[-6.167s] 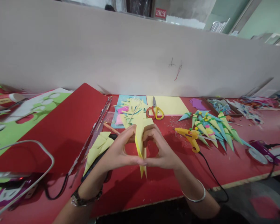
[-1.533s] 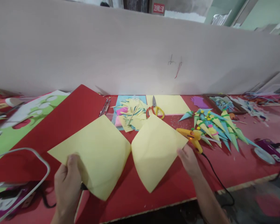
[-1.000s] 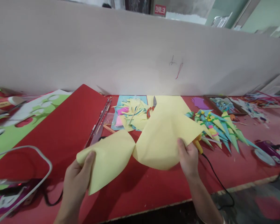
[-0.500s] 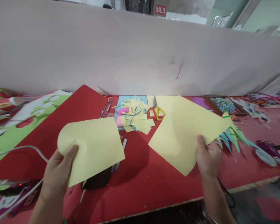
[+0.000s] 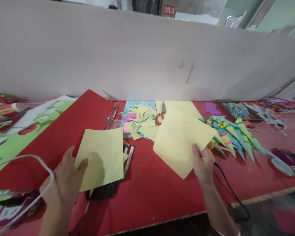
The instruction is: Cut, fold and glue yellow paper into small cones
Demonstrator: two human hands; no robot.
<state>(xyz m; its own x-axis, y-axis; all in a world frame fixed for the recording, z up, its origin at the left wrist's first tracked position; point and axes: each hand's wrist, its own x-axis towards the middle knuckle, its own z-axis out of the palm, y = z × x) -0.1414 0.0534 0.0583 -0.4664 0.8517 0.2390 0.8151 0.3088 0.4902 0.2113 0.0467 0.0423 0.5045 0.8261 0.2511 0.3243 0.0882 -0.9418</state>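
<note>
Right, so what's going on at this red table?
A person's right hand holds a raised yellow sheet in front of the scissors. The left hand, fingers spread, is at the edge of a second yellow sheet, partly covering pens and a dark flat object. Paper cones lie piled to the right.

A pale partition (image 5: 88,49) stood behind the red table (image 5: 149,186), and a red sign (image 5: 169,9) was visible beyond it. One white cable (image 5: 27,156) curved at the left.

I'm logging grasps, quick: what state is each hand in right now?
Left hand: open, thumb over the edge of the left yellow sheet.
Right hand: closed, holding the right yellow sheet.
</note>
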